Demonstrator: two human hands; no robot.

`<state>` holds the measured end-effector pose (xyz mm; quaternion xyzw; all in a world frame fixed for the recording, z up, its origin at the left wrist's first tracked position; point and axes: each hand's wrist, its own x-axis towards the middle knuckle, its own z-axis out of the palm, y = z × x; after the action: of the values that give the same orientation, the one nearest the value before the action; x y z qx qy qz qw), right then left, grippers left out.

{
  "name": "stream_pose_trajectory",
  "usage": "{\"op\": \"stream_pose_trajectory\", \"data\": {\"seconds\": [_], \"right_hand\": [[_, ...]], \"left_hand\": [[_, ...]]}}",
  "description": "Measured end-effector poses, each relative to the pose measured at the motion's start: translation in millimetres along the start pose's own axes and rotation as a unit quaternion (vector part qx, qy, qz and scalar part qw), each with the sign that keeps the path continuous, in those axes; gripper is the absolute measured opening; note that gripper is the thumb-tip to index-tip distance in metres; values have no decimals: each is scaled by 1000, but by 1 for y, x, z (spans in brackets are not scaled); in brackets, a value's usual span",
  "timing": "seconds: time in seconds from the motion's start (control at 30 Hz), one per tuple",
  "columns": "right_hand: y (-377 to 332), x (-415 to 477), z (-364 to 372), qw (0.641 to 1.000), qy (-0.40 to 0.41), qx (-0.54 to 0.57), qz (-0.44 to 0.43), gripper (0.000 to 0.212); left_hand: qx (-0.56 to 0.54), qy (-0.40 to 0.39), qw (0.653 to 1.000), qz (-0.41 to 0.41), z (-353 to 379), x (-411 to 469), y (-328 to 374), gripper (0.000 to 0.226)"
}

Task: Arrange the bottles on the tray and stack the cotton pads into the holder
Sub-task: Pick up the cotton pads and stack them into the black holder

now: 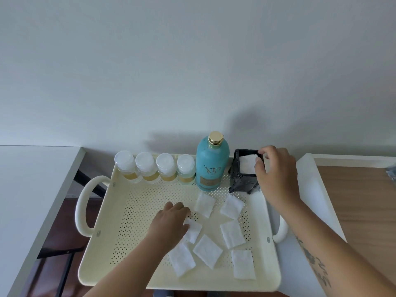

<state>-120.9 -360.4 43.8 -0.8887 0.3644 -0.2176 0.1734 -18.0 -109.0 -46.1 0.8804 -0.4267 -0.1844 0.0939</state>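
Head view: right hand [276,174] pinches cotton pad [248,163] into black holder [243,179] beside teal bottle [211,163]; left hand [171,219] grips another pad [192,229] on tray [102,243].

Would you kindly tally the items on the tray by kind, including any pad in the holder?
Small clear bottles: 4
Large teal bottle: 1
Black holder: 1
Cotton pads, loose on the tray: 7
Cotton pads visible in the holder: 1
Total: 14

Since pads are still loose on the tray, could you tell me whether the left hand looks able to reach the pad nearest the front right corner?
Probably yes: that cotton pad lies flat and uncovered, with nothing between it and the left hand.
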Motion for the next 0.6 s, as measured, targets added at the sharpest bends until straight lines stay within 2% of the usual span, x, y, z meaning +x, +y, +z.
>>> {"op": "stream_pose_trajectory", "data": {"seconds": [0.1, 0.3, 0.4, 0.6], "right_hand": [[2, -9, 3, 997, -7, -69, -44, 14], [3, -11, 8, 992, -60, -106, -33, 27], [3, -12, 8, 992, -65, -106, -32, 27], [4, -10, 11, 990, -78, -112, -31, 30]], "left_hand": [[7, 1, 1000, 8, 0, 2, -3, 27], [-4, 7, 1000, 24, -5, 3, -6, 12], [-69, 23, 997, 1, -9, 1, -8, 7], [-188, 20, 981, -36, -21, -2, -10, 15]]}}
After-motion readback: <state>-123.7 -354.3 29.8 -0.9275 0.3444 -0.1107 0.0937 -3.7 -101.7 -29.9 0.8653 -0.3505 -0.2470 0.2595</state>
